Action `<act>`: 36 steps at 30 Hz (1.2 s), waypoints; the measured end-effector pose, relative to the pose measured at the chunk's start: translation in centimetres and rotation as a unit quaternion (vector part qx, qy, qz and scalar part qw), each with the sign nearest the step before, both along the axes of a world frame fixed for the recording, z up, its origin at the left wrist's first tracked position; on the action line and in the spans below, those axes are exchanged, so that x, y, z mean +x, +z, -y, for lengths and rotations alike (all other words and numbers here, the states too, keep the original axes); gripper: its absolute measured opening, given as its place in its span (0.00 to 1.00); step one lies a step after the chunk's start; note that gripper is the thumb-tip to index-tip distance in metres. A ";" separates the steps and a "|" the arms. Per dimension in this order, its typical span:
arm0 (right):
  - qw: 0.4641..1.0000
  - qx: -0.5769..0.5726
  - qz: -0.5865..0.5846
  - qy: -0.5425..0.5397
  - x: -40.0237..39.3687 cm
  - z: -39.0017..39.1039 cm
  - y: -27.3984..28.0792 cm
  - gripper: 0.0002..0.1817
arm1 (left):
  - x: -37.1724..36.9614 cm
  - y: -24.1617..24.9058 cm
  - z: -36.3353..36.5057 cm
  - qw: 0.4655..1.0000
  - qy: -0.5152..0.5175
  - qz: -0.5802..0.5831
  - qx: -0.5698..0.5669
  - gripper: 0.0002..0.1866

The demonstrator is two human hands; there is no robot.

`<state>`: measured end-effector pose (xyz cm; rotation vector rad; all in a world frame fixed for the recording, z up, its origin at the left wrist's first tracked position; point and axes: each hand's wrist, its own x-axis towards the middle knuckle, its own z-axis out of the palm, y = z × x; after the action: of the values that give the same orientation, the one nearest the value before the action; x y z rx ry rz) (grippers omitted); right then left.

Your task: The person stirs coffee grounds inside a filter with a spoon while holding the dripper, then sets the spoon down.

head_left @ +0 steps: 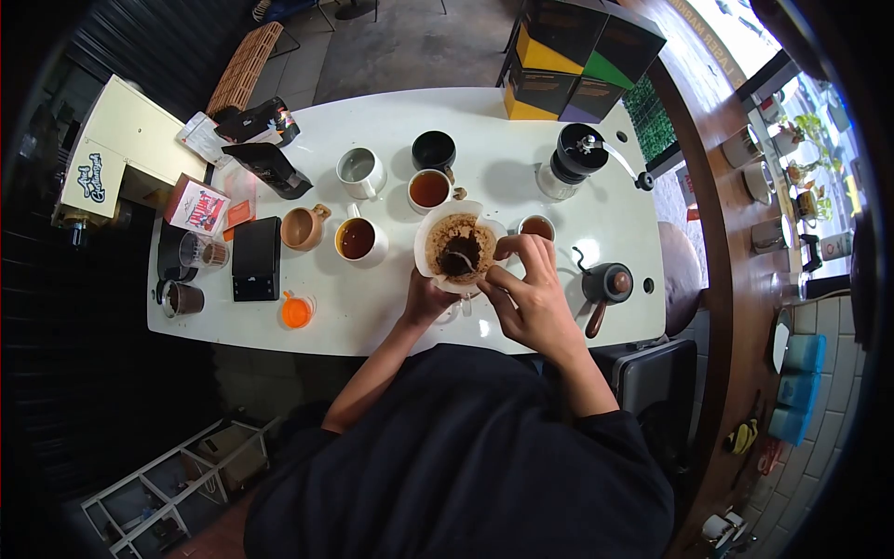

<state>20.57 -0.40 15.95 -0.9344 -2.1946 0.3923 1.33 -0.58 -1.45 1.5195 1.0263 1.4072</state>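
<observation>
In the head view, a coffee dripper is held up over the front of the table, lined with a paper coffee filter with wet dark grounds inside. My left hand is closed around the dripper's lower left side, its fingers partly hidden underneath. With bent fingers, my right hand pinches the filter's right edge. Just behind that hand stands a cup of brown liquid. Beyond the dripper is a mug of amber tea-coloured liquid, and to its left a white mug with similar liquid.
Left on the white table are a wooden cup, a black scale and an orange cup. A grey mug and black cup stand behind. To the right are a hand grinder and a gooseneck kettle.
</observation>
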 end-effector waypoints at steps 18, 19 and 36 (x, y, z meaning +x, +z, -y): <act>0.998 0.046 0.041 -0.034 -1.0 -0.4 -1.7 0.08 | 0.1 0.0 0.2 1.000 0.024 0.014 -0.001 0.38; 0.999 0.031 0.040 -0.017 -1.1 0.0 -1.7 0.08 | 0.1 -0.1 0.2 1.000 0.023 0.015 -0.002 0.38; 0.998 0.036 0.052 -0.025 -0.3 -0.6 -1.3 0.10 | 0.2 -0.2 0.1 0.999 0.020 0.035 -0.003 0.38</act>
<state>20.32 0.21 14.62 -0.9878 -2.2581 0.2437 1.55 -0.73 -1.66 1.4420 1.0225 1.4738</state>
